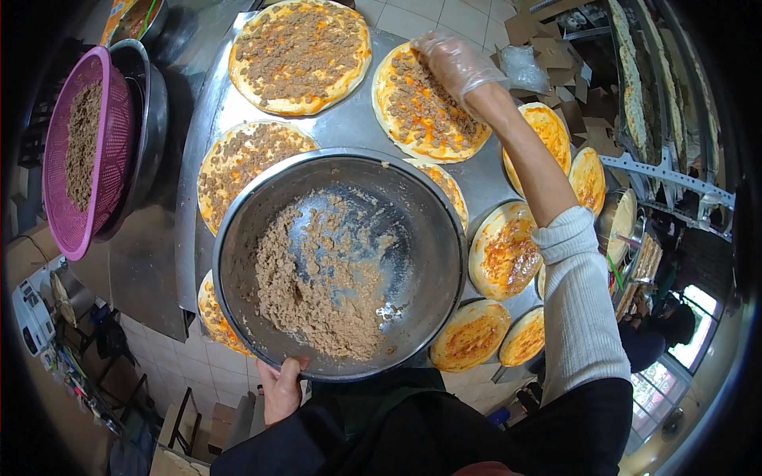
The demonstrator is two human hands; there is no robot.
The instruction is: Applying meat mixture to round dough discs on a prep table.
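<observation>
My left hand, bare, grips the near rim of a large stainless steel bowl, thumb over the edge. Brown crumbled meat lies in the bowl, mostly towards its lower left. My right hand, in a clear plastic glove, rests over the upper right part of a round flat dough with orange sauce and meat crumbs; its fingertips are partly hidden, and whether it holds crumbs I cannot tell. Another topped round lies at the upper left, and one more is partly behind the bowl.
The rounds lie on a metal table. Sauced rounds without crumbs are at the right. A pink plastic colander of crumbs sits at the left by a steel basin. A metal rack stands right; a person is beyond.
</observation>
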